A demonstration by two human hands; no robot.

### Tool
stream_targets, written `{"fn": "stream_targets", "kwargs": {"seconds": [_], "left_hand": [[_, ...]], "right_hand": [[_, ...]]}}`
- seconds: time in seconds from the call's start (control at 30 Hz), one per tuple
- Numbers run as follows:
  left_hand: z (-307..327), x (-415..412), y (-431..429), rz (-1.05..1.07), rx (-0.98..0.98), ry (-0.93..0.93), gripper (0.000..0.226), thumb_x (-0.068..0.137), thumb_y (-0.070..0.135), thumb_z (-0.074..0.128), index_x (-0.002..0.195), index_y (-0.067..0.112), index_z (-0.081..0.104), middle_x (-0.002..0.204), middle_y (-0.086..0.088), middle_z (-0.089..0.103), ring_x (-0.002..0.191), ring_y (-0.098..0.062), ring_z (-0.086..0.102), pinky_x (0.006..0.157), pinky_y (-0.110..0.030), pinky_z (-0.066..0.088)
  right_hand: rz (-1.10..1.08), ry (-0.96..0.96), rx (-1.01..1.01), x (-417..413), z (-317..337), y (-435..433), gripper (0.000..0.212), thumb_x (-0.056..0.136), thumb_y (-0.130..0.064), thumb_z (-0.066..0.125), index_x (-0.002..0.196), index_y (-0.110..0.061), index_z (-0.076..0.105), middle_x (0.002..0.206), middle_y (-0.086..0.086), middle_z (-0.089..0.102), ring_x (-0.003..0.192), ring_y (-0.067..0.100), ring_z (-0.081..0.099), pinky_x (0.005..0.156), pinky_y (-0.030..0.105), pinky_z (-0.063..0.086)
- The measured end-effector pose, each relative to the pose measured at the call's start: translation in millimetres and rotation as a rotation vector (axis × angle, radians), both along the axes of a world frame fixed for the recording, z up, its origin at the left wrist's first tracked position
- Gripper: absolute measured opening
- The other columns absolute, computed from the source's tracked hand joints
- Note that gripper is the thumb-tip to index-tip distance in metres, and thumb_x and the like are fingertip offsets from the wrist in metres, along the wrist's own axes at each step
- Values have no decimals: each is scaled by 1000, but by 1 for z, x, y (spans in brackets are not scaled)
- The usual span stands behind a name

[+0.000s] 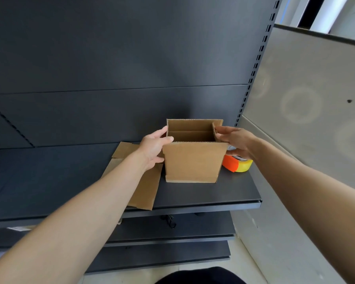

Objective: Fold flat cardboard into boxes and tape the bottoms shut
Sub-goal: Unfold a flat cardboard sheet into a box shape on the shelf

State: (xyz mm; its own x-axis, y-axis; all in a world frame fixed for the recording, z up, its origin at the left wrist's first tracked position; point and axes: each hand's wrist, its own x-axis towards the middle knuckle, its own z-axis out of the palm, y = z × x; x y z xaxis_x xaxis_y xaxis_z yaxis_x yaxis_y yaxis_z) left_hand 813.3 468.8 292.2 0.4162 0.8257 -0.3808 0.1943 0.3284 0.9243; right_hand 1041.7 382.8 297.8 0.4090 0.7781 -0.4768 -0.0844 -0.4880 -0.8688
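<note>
Cardboard box (pixel 193 162) is standing upright on the dark shelf (pixel 213 193), open top facing up, right between the two sets of fingers. The flaps on the top edge are sticking up, and there's a narrow strip of flap showing along the bottom at the front.

Left hand (pixel 153 147) is gripping the box's left side. The thumb sits on the near left corner of the rim and the other fingers (pixel 159 160) are curled against the left wall, so that one's properly holding it.

Right hand (pixel 237 141) is on the opposite side. Its fingers (pixel 223 129) are stretched out pretty straight, spread a bit, with the tips touching the upright right-hand flap near the top. It looks more like a touch than a grip, and I can't tell if anything is actually pinched there.

Just below and behind the right fingers, tucked beside the box's right wall, there's a tape roll (pixel 239 166), orange and yellow, lying on the shelf. The palm partly covers it, but I can't say whether they touch.

Under the left wrist and forearm, just beside the box, a piece of flat cardboard (pixel 146 191) lies on the shelf with its near corner poking past the front edge.

Beyond all the fingers is a dark back panel (pixel 111 58), and there's a beige wall (pixel 305 89) off to the right.
</note>
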Motion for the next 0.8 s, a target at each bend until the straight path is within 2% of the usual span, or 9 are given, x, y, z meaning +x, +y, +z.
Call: {"fn": "stream_targets", "kwargs": {"seconds": [0.1, 0.2, 0.23, 0.37, 0.47, 0.53, 0.6, 0.73, 0.8], "left_hand": [[1, 8, -4, -95, 10, 87, 46, 98, 15, 47, 142, 30, 44, 145, -2, 40, 134, -26, 34, 108, -54, 28], [-1, 16, -7, -80, 9, 91, 43, 98, 16, 41, 138, 30, 48, 132, -1, 49, 108, -17, 48, 96, -41, 36], [-3, 17, -5, -76, -4, 78, 43, 97, 15, 42, 137, 30, 49, 130, -1, 51, 105, -17, 49, 98, -41, 37], [-11, 12, 4, -146, -22, 53, 47, 97, 20, 44, 142, 34, 41, 128, 4, 50, 109, -16, 48, 105, -43, 32], [-16, 6, 8, -270, -30, 44, 54, 96, 37, 50, 145, 41, 29, 143, 3, 39, 127, -20, 38, 110, -48, 22], [-20, 2, 13, -334, -29, 40, 70, 85, 53, 57, 147, 40, 25, 153, 8, 27, 139, -21, 25, 115, -51, 16], [-21, 0, 16, -374, -24, 41, 85, 72, 59, 60, 147, 38, 26, 158, 12, 17, 144, -21, 15, 117, -54, 12], [-25, 4, 15, -391, 29, 101, 74, 78, 43, 68, 144, 31, 37, 157, 16, 15, 144, -21, 18, 116, -53, 13], [-27, 5, 15, -356, 30, 94, 68, 83, 36, 68, 144, 30, 39, 155, 13, 23, 141, -23, 25, 116, -53, 16]], "right_hand": [[-5, -11, 3, -3, -2, 3, 39, 92, -13, 61, 129, -27, 59, 125, 0, 59, 118, 20, 53, 104, 44, 44], [-14, -9, 6, -5, -3, 3, 42, 94, -11, 59, 132, -27, 57, 126, 1, 58, 119, 21, 53, 105, 44, 43], [-20, -9, 5, -5, -4, 3, 42, 94, -11, 58, 133, -27, 56, 125, 2, 58, 117, 20, 54, 104, 43, 44], [-55, 40, -10, -3, -6, 1, 51, 91, -13, 64, 139, -22, 48, 114, 0, 61, 106, 17, 61, 96, 36, 50], [-84, 90, -55, 1, -10, 4, 71, 87, -11, 69, 147, -22, 33, 105, -2, 60, 102, 16, 63, 91, 34, 53], [-71, 101, -79, 1, -13, 8, 77, 85, -9, 70, 149, -24, 30, 107, 0, 63, 98, 15, 63, 95, 35, 51], [-55, 94, -108, 0, -13, 11, 78, 86, -6, 68, 150, -28, 28, 110, 2, 64, 95, 16, 62, 95, 35, 50], [-57, 27, -178, -5, -8, 16, 73, 94, 1, 51, 150, -36, 24, 98, 3, 61, 73, 13, 56, 68, 29, 50], [-47, -19, -205, -6, -7, 19, 72, 95, 0, 48, 150, -39, 21, 94, 4, 61, 67, 13, 55, 69, 29, 51]]}}
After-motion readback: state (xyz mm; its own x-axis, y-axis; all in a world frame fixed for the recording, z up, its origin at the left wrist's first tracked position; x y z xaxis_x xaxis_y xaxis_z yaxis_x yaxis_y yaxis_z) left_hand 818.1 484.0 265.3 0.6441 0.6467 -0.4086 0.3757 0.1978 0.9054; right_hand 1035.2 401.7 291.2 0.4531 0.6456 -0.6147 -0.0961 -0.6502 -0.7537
